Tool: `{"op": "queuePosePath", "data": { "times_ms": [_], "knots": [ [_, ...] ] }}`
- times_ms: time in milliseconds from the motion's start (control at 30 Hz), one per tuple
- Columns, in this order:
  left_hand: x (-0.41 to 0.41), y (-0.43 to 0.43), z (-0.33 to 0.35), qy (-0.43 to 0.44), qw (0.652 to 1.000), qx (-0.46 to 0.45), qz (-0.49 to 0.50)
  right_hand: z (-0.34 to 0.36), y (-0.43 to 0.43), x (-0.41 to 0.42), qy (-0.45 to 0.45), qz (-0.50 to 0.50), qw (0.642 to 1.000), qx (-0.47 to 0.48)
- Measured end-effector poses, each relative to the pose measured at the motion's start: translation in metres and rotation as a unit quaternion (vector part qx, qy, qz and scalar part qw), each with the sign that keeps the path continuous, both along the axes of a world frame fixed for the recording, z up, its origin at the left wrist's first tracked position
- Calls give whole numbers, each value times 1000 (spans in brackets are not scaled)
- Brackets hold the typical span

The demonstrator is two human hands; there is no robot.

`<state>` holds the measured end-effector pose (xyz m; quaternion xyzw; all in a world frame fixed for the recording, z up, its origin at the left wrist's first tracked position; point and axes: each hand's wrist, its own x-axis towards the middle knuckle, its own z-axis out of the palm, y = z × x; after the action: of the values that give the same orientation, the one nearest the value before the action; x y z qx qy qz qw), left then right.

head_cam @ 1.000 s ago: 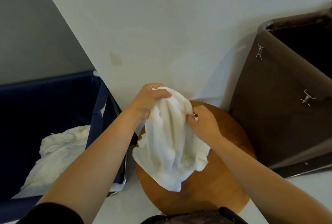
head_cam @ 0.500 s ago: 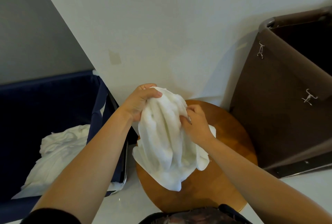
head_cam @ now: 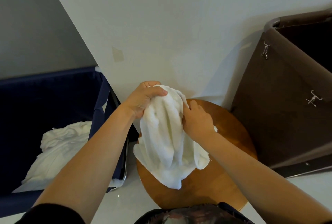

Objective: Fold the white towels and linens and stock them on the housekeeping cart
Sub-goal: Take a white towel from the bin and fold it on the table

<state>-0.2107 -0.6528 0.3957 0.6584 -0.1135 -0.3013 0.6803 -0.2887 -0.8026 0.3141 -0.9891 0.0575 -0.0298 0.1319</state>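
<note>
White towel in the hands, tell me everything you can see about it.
The white towel looks like soft, thick terry cloth, plain and unfolded, bunched into long vertical folds. The left hand grips its gathered top, and the right hand grips its right side. It hangs over the round wooden table with its lower corner pointing down. Whether that corner touches the wood cannot be told.

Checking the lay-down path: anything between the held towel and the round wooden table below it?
Nothing visible. The left hand and right hand both grip the white towel, which hangs over the wooden table. No object shows on the visible tabletop. The patch behind the towel is hidden.
</note>
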Motion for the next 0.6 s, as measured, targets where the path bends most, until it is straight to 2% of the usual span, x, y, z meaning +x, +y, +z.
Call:
{"op": "queuePosePath", "data": {
  "times_ms": [167, 267, 333, 433, 600],
  "knots": [
    [2, 5, -3, 2, 1000, -1, 26, 1, -16, 6, -2, -48, 999, -8],
    [-1, 6, 0, 5, 1000, -11, 2, -4, -22, 7, -1, -22, 999, 23],
    [-2, 7, 3, 8, 1000, -16, -9, -7, -26, 10, 5, -36, 989, 144],
    [-1, 10, 8, 27, 999, -33, -15, -10, -35, 12, -16, -111, 933, 342],
    [1, 16, 10, 53, 998, -43, 4, 0, -42, 12, -45, -174, 854, 488]
  ]
}}
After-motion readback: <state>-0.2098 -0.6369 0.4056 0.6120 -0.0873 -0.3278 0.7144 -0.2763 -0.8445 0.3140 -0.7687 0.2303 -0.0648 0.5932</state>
